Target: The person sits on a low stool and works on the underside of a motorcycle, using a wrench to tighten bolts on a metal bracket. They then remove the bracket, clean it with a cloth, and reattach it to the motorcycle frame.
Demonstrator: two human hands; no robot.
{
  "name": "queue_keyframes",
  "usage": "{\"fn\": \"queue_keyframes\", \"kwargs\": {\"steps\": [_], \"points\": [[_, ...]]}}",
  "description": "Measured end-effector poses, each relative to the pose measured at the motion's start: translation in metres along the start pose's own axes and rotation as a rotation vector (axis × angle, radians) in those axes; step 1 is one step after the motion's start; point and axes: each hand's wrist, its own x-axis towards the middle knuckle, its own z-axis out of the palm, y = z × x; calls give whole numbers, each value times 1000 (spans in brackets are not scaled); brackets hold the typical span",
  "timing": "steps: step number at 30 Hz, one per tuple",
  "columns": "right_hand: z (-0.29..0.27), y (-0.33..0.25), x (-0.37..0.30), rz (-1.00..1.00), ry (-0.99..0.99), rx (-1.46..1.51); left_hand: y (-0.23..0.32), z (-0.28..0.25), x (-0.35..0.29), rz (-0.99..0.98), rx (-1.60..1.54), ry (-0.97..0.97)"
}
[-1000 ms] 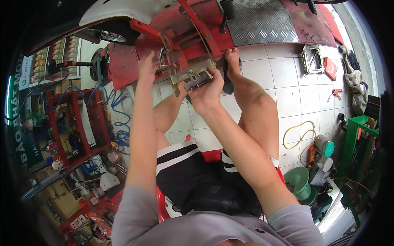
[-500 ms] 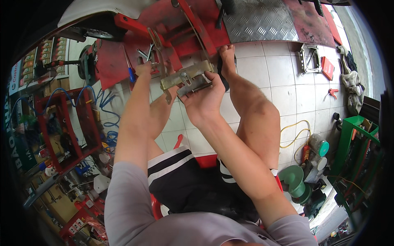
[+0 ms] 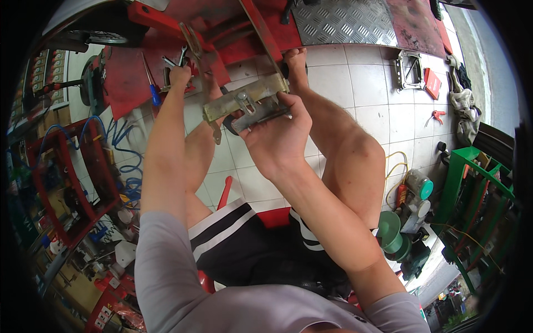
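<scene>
My right hand (image 3: 277, 130) is closed around a long, grimy metal bracket (image 3: 246, 100) with a slotted plate and a bolt head in its middle. It holds the bracket up in front of my knees, with the thumb at its right end. My left hand (image 3: 179, 75) reaches far forward to the red platform, at the open-end wrenches (image 3: 182, 53). Its fingers are too small and partly hidden, so I cannot make out whether they grip one. A blue-handled screwdriver (image 3: 154, 93) lies just left of that hand.
A red metal frame (image 3: 205, 47) rises ahead beside a diamond-plate panel (image 3: 344, 23). On the tiled floor at right lie a metal bracket frame (image 3: 410, 71), a red box (image 3: 432, 83) and red-handled pliers (image 3: 438, 116). A green rack (image 3: 463, 172) and green funnel (image 3: 390, 230) stand right; blue hose (image 3: 129, 166) coils left.
The view has shifted, so the surroundings sit further left and higher. My left hand has moved slightly closer to the wrenches. My right hand still holds the bracket.
</scene>
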Motion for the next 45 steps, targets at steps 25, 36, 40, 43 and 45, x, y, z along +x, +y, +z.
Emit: {"fn": "queue_keyframes", "kwargs": {"steps": [25,36,40,43,45], "points": [[-7,49,55,-354,394,-89,303,-184,-219,1342,477,-819],[-31,81,13,323,-468,307,368,77,-135,948,522,-207],[-15,69,24,-451,71,-89,354,62,-135,1077,405,-103],[-3,58,35,-577,396,-366,351,9,-156,1312,613,-383],[1,57,41,-501,361,-267,346,-42,-174,1390,778,-554]]}}
